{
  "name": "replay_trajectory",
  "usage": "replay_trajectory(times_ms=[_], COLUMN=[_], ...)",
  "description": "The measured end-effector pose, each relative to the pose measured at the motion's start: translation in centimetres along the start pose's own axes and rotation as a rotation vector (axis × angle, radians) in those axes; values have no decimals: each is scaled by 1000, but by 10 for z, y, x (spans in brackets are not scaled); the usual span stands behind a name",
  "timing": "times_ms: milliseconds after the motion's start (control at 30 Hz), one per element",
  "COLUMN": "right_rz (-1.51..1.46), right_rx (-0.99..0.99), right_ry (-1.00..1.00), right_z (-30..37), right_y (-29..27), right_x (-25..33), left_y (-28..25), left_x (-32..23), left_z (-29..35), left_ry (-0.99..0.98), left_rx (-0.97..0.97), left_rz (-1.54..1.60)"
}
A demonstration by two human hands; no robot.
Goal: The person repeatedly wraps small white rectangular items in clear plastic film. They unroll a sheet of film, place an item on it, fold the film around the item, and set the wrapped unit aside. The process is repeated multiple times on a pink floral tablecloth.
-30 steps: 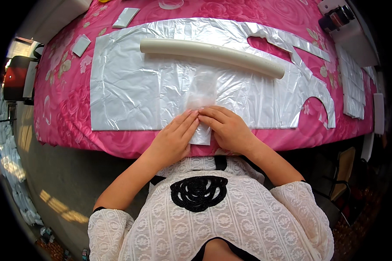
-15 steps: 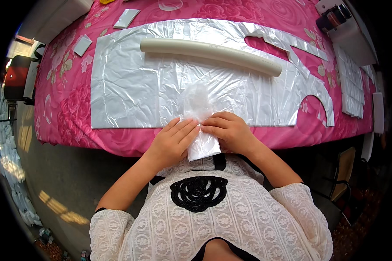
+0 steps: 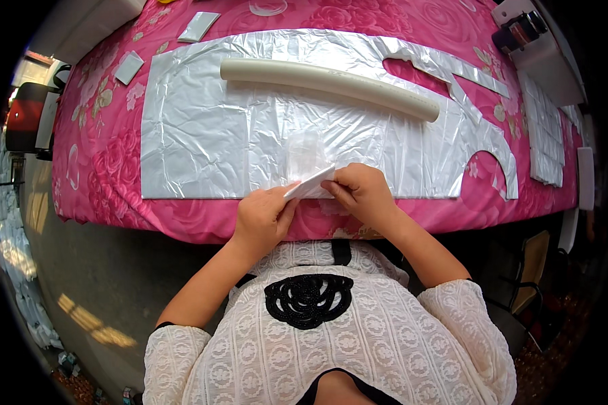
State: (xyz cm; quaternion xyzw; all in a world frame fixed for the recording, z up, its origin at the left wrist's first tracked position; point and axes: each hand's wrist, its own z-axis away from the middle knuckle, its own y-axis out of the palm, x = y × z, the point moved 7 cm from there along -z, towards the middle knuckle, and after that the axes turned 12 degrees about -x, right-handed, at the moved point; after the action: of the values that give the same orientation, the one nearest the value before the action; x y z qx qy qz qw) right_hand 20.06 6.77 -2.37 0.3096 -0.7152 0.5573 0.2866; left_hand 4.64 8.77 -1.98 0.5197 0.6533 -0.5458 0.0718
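Between my two hands is a small folded white plastic packet (image 3: pixel 309 183), tilted so that its narrow edge faces up. My left hand (image 3: pixel 263 214) pinches its left end, with the thumb on the near side. At the packet's right end, my right hand (image 3: pixel 361 191) grips with thumb and bent forefinger. A clear, thin plastic sleeve (image 3: pixel 305 150) extends from behind the packet over the silvery-white sheet. That large plastic sheet (image 3: pixel 196 135), with curved cut-outs on its right, lies flat under it. A pale, thick tube (image 3: pixel 331 86) rests across the sheet.
The table has a pink flowered cloth (image 3: pixel 108 182). Two small folded packets lie far left, one (image 3: pixel 199 27) beyond the other (image 3: pixel 128 68). A pile of folded plastic (image 3: pixel 546 135) and a dark cylindrical container (image 3: pixel 519 32) are at right. A chair (image 3: pixel 530 270) stands below the right edge.
The packet has risen from hanging flat toward me to being held tilted, edge up. My flat left fingers have curled into a grip, and my right hand has moved slightly up.
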Motion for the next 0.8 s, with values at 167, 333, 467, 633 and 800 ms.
replay_trajectory(times_ms=[167,333,467,633,800], right_rz=[41,70,97,104,140], right_rx=[57,158,151,142,151], right_ry=[353,461,448,415,421], right_z=[-20,-26,-26,-27,-28], right_y=[8,12,14,13,13], right_x=[-16,-24,-25,-25,-22], left_y=[4,6,11,37,54], left_x=[25,36,0,-13,0], left_z=[-15,-30,-38,-39,-30], left_ry=[-394,-455,113,151,57], left_rx=[-80,9,-72,46,161], left_rz=[67,18,-256,-395,-323])
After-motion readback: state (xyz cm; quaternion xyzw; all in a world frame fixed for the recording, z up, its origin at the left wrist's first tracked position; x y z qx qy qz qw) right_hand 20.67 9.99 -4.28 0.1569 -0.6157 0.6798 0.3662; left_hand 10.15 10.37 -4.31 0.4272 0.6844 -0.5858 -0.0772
